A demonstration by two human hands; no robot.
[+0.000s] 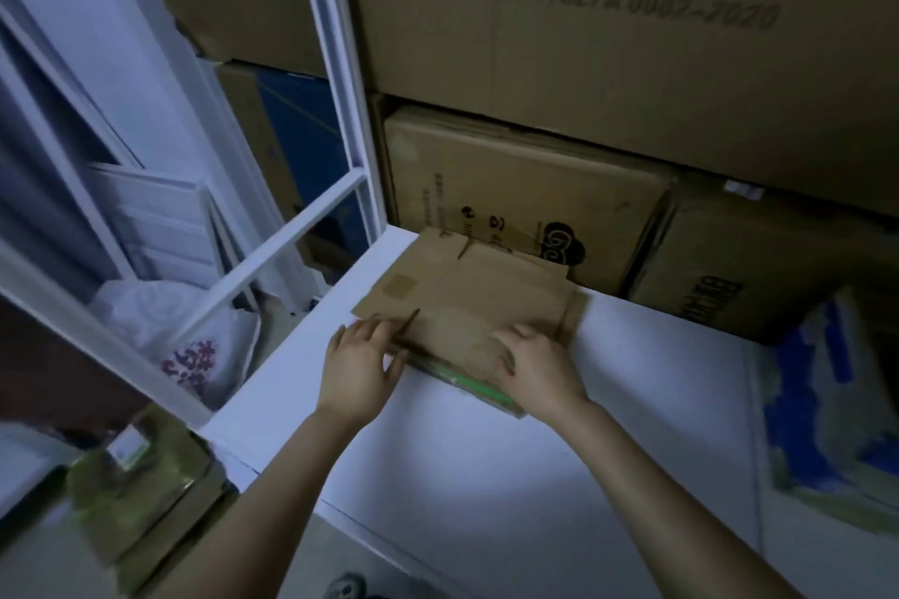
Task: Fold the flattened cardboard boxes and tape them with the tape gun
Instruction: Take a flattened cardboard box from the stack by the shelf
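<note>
- Flattened cardboard box [467, 292]: lies flat on the white table [486, 477], towards its far left corner, with its far edge against the stacked cartons [584, 15].
- Left hand [360, 370]: at the sheet's near left corner. Fingers lie over the top and the thumb sits at the near edge, pinching the cardboard.
- Right hand [535, 365]: on the near right part of the sheet. Knuckles are bent and fingertips are down on the cardboard. Blur hides whether the thumb hooks under the edge, so I can't tell if it grips.
- Green strip [462, 377]: shows under the sheet's near edge, between the hands.
- White shelf frame [335, 88]: stands left of the table.
- Printed plastic bag [194, 340]: slumped below the frame.
</note>
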